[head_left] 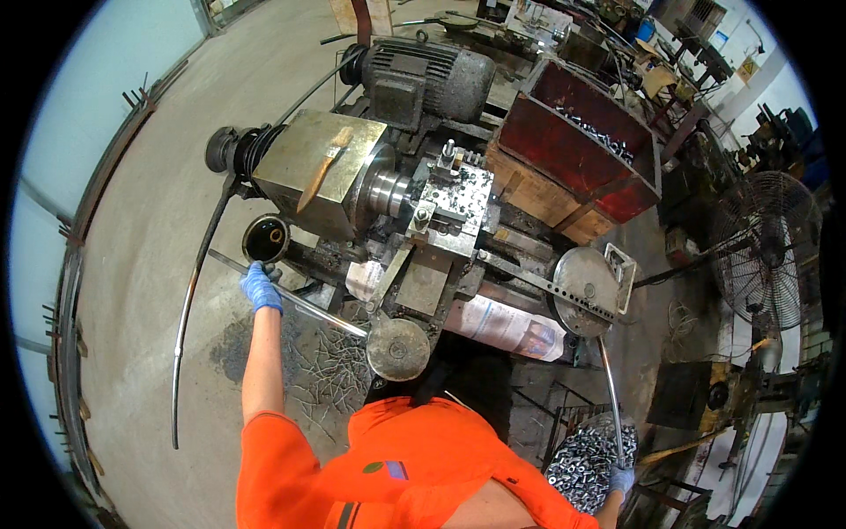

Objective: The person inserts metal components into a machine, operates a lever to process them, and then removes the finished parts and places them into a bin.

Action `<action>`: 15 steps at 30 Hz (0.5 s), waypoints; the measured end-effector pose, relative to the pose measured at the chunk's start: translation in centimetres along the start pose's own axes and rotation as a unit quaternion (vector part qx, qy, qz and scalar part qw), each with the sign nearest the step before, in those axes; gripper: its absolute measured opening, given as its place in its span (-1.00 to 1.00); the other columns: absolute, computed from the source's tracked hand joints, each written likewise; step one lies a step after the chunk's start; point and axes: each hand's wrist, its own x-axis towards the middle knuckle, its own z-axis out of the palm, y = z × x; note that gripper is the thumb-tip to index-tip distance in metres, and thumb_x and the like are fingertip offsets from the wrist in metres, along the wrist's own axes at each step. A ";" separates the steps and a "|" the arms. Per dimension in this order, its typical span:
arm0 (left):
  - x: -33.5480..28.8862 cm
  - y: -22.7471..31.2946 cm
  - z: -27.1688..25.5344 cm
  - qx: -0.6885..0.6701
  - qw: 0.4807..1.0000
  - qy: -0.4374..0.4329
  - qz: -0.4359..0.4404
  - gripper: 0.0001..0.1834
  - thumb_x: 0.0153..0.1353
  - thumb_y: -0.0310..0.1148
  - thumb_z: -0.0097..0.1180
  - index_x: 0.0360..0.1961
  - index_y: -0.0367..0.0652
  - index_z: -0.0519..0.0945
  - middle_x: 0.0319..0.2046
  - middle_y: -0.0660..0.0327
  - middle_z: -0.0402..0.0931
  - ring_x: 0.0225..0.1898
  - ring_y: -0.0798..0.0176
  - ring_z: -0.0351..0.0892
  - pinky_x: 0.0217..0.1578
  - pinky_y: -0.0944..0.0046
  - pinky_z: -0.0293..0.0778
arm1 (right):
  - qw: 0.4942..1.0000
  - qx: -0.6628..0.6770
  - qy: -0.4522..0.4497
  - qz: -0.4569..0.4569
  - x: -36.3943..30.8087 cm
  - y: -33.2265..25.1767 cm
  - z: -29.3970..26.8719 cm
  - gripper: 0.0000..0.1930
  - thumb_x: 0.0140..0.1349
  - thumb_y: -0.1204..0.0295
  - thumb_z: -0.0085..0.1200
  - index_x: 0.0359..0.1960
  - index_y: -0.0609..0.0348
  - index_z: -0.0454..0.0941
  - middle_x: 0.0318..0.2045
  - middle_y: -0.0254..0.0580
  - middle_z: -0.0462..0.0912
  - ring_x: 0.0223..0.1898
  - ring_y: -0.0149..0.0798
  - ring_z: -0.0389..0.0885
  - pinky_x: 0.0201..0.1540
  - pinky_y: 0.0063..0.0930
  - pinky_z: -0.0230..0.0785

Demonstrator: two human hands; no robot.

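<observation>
The left hand in a blue glove (262, 287) looks wrapped around a long, shiny, round metal bar (319, 313), just below a round cup of dark liquid (246, 238). The right hand in a blue glove (622, 479) seems curled around the low end of a straight silver metal bar (610, 383), beside small silver metal pieces (575, 463). Both bars look hard and stiff, maybe slippery, so hold them near their outer ends.

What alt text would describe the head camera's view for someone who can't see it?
Someone in an orange top is at a grimy machine, gloved right hand on a lever, gloved left hand at a metal bar beside a can. A brush lies on the machine; a red bin and a heap of small metal parts sit to the right.
</observation>
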 end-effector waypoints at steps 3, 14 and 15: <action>0.2 0.1 -0.1 -0.004 1.000 -0.008 -0.014 -0.87 0.07 -0.44 0.01 -0.40 -0.32 0.47 -0.62 0.08 0.51 -0.74 0.23 0.48 -0.72 0.30 0.51 | 1.000 -0.005 0.003 0.003 -0.3 -0.4 -0.1 -0.58 -0.18 0.18 0.20 -0.40 0.32 0.57 -0.42 0.22 0.58 -0.27 0.16 0.55 -0.23 -0.14 0.39; 0.0 0.2 0.0 -0.002 1.000 -0.002 -0.026 -0.85 0.08 -0.43 0.01 -0.41 -0.33 0.47 -0.63 0.09 0.51 -0.75 0.22 0.48 -0.72 0.30 0.47 | 1.000 0.006 0.001 -0.001 1.3 2.3 2.6 -0.57 -0.15 0.18 0.21 -0.27 0.22 0.57 -0.34 0.16 0.60 -0.22 0.11 0.56 -0.19 -0.15 0.41; 0.0 0.1 0.1 0.002 1.000 0.001 -0.027 -0.86 0.08 -0.43 0.01 -0.41 -0.33 0.47 -0.62 0.08 0.51 -0.74 0.22 0.47 -0.71 0.30 0.49 | 1.000 0.004 0.001 -0.005 1.7 3.2 3.1 -0.56 -0.14 0.17 0.20 -0.25 0.20 0.57 -0.31 0.15 0.59 -0.20 0.11 0.55 -0.18 -0.15 0.41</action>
